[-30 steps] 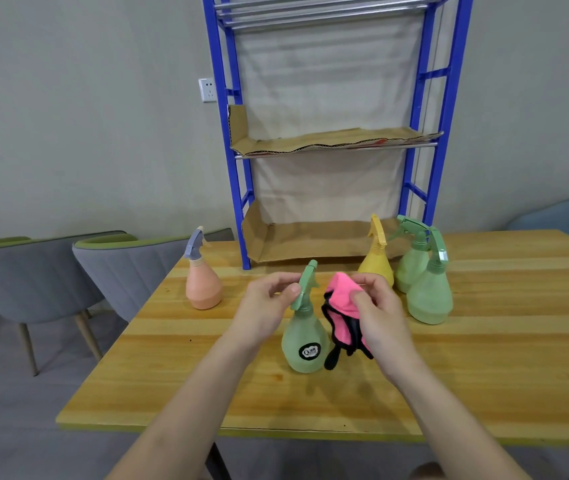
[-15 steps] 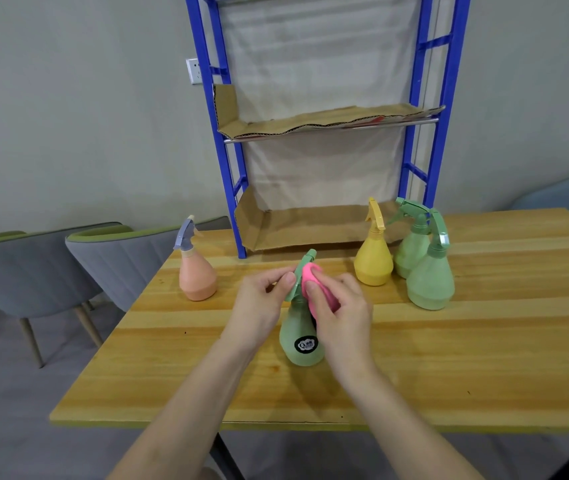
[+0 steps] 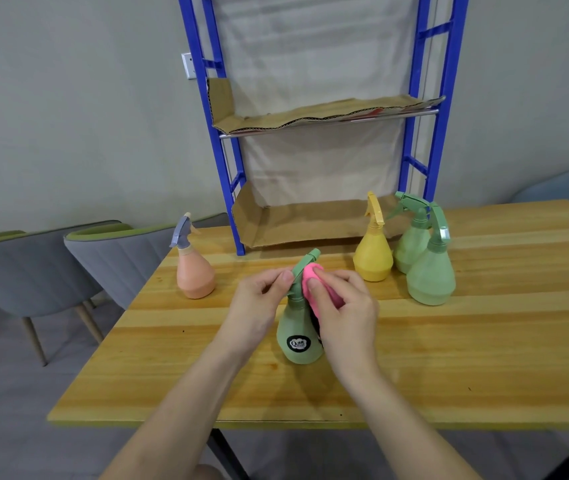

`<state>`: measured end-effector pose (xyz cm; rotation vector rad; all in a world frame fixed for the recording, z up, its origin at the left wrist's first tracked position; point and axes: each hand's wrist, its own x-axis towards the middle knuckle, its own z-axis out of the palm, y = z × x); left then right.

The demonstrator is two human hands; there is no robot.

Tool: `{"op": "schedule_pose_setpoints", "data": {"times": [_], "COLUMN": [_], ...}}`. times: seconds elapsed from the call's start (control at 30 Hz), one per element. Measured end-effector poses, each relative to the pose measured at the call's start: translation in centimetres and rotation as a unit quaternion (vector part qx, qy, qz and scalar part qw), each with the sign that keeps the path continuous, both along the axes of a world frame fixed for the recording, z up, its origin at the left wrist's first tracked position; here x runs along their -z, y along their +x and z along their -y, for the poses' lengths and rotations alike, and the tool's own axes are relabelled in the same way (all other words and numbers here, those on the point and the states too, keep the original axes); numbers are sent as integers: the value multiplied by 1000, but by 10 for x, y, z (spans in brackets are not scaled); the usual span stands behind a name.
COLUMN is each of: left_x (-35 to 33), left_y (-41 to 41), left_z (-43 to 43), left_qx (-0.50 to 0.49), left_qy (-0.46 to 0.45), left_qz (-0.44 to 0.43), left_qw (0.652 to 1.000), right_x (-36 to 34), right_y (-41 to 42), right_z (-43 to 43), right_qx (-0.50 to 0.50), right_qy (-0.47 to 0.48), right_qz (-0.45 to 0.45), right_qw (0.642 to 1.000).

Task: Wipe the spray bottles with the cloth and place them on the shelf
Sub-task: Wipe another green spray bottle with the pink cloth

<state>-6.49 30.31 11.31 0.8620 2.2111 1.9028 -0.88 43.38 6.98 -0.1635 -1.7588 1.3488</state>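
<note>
We see the centre bottle [image 3: 298, 337], green with a black round label, upright on the desk [image 3: 449, 358] near the front edge. Our left hand [image 3: 259, 303] pinches its spray head from the left, thumb and fingers curled on the trigger part. Our right hand [image 3: 342, 306] grips the pink cloth [image 3: 310, 282], bunched up and pressed against the right side of the neck and head. A dark bit of the cloth hangs below the hand, against the bottle's body.

The other bottles all stand upright on the desk, untouched. The orange bottle [image 3: 195, 275], with a grey-blue head, is off to the left, well apart from the rest. The yellow bottle [image 3: 373, 254] is behind and to the right of our hands. Just beside it are two more: the front green bottle [image 3: 430, 275] and the back green bottle [image 3: 411, 244], which overlap in view; we cannot tell if they touch.

The blue shelf [image 3: 222, 161] stands at the back of the desk against the wall, with cardboard [image 3: 310, 220] lining the lowest level and more on the level above. No bottle is on it. Two grey chairs [image 3: 113, 258] are at the left of the desk, and there is a socket [image 3: 189, 65] on the wall.
</note>
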Motion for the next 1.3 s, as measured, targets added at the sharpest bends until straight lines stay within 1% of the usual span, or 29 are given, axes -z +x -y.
{"op": "schedule_pose_setpoints", "data": {"times": [0.1,0.23,0.3,0.47,0.57,0.63,0.73,0.8,0.9,1.03,1.13,1.23,1.3], "left_x": [-1,1,2,2,2,2,1,2,3,4,3,5,7], "left_y": [-2,-1,0,0,-1,-2,-3,-3,-2,-1,-1,-1,-1], "left_z": [0,0,-1,-1,-2,-2,-2,-1,-2,-4,-4,-5,-6], "left_qx": [9,13,9,1,5,4,3,4,5,-8,-10,-15,-21], "left_qy": [0,10,12,12,10,8,8,5,6,12,9,13,16], "left_qz": [3,2,1,0,-7,-9,-8,-8,-8,-15,-12,-9,-7], "left_qw": [1000,1000,1000,1000,1000,1000,1000,1000,1000,1000,1000,1000,1000], "right_x": [0,8,6,-2,1,5,14,15,3,-7,3,17,25], "right_y": [-2,4,2,-6,-8,-6,2,5,7,5,-3,0,5], "right_z": [-1,6,1,-2,1,3,7,0,-16,-12,-2,-4,-8], "right_qx": [0,1,13,42,31,27,12,-9,-41,0,20,19,17], "right_qy": [-6,55,67,48,3,28,107,126,99,68,109,163,201], "right_qz": [8,-4,-9,-24,-14,-7,-18,-5,40,15,0,-24,-23], "right_qw": [1000,998,998,998,999,999,994,992,993,998,994,986,979]}}
